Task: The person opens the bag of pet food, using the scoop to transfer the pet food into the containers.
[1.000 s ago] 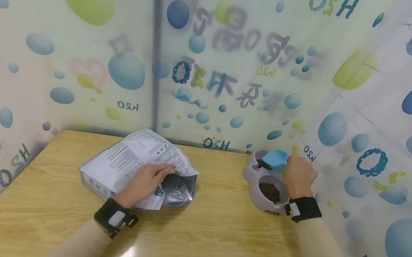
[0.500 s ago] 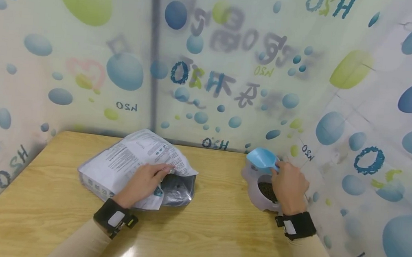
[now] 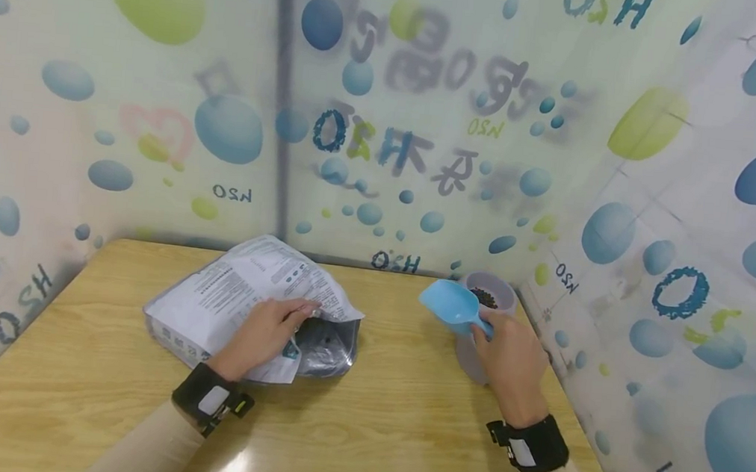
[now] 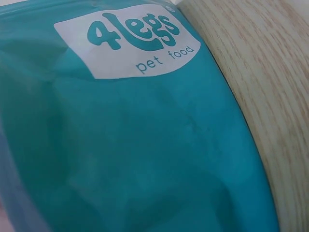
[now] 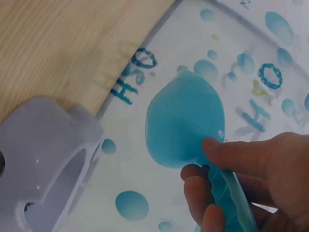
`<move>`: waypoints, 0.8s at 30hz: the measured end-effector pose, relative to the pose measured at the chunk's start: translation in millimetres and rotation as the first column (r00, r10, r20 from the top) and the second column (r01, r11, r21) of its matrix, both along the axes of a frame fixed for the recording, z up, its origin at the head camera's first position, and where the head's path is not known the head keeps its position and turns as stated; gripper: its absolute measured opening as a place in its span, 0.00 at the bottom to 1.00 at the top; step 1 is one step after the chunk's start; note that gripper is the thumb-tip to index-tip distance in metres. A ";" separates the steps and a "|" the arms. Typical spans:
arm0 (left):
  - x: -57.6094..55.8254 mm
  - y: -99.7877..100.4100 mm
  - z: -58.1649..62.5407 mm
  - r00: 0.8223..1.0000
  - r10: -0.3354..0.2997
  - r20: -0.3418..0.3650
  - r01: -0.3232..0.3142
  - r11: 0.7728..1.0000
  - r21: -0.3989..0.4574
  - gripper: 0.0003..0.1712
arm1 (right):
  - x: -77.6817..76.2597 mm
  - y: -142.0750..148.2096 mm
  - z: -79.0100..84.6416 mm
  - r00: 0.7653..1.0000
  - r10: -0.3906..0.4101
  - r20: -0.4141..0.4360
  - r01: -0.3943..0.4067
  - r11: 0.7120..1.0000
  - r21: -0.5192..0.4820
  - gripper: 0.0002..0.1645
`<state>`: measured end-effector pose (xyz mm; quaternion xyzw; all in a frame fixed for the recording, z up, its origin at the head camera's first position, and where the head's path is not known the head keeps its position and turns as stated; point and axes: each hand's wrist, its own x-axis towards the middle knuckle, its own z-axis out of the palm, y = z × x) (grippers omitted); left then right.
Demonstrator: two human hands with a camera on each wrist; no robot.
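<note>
A white-and-teal pet food bag (image 3: pixel 232 287) lies on its side, its silvery mouth facing right. My left hand (image 3: pixel 261 338) pinches the upper edge of that mouth and holds it raised. The left wrist view shows the bag's teal face (image 4: pixel 159 135) with a "4Legs pet food" label. My right hand (image 3: pixel 511 364) grips a light-blue scoop (image 3: pixel 454 303) by its handle, thumb near the base of its bowl. No kibble shows inside the scoop. Behind it stands a lilac double pet bowl (image 3: pixel 470 360); brown kibble (image 3: pixel 483 298) lies in the far hollow, and my hand covers much of the near one.
Both bag and pet bowl stand on a wooden table (image 3: pixel 361 429). A patterned curtain (image 3: pixel 368 190) with blue and green drops runs along the back edge, and another side of it (image 3: pixel 669 306) hangs close to the pet bowl on the right.
My right hand has brought the scoop left and toward me from over the far hollow, turning its bowl to point left. The left hand keeps its hold on the bag.
</note>
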<state>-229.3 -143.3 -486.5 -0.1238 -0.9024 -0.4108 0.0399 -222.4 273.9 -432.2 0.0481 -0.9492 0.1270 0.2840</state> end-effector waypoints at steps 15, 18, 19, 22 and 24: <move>0.9 1.0 0.8 1.000 0.004 -0.012 -0.004 1.000 -0.005 0.24 | 34.8 -22.9 0.9 0.938 0.268 0.223 -0.244 0.961 -0.126 0.18; 1.3 0.4 -0.2 1.000 0.006 -0.016 -0.006 1.000 -0.012 0.25 | 40.8 -29.0 3.7 0.904 0.299 0.306 -0.263 0.953 -0.153 0.15; 1.5 0.1 -0.6 1.000 0.007 -0.017 -0.007 1.000 -0.014 0.25 | 42.5 -31.1 5.0 0.891 0.315 0.328 -0.276 0.948 -0.160 0.15; 0.8 -0.2 -2.1 1.000 0.011 -0.024 -0.011 1.000 -0.018 0.24 | 47.2 -37.8 9.0 0.859 0.352 0.372 -0.311 0.936 -0.168 0.13; 0.3 0.1 -2.2 1.000 0.008 -0.027 -0.008 1.000 -0.011 0.25 | 49.3 -43.7 10.8 0.846 0.367 0.386 -0.328 0.930 -0.165 0.13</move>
